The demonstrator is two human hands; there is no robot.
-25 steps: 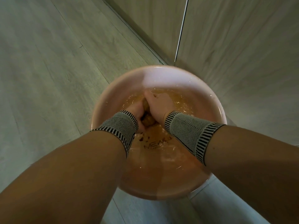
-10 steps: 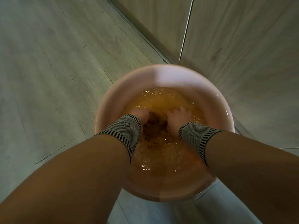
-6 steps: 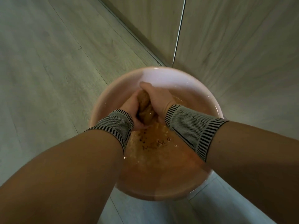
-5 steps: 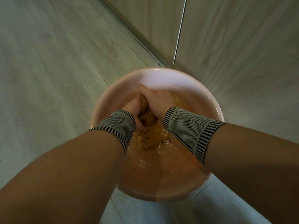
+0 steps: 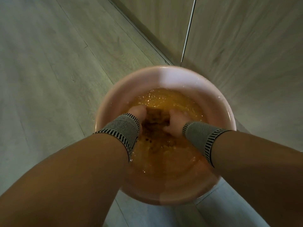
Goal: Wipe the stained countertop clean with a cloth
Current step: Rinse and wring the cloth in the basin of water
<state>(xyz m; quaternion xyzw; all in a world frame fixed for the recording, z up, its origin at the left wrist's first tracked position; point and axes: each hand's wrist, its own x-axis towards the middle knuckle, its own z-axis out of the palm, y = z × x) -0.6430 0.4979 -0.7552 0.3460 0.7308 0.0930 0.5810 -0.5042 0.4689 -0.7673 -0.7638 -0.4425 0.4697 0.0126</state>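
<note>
Brown cloth (image 5: 156,117) underwater, L hand (image 5: 136,113) & R hand (image 5: 174,122) gripping it.

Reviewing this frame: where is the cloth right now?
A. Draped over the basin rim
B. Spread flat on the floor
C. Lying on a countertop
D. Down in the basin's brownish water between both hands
D: the cloth sits bunched in the water of the pink basin, between the left hand and right hand.

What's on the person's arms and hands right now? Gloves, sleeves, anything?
No gloves or sleeves: both forearms are bare. Each wrist wears a grey knitted band edged with black-and-white stripes, one behind the left hand and one behind the right hand.
</note>
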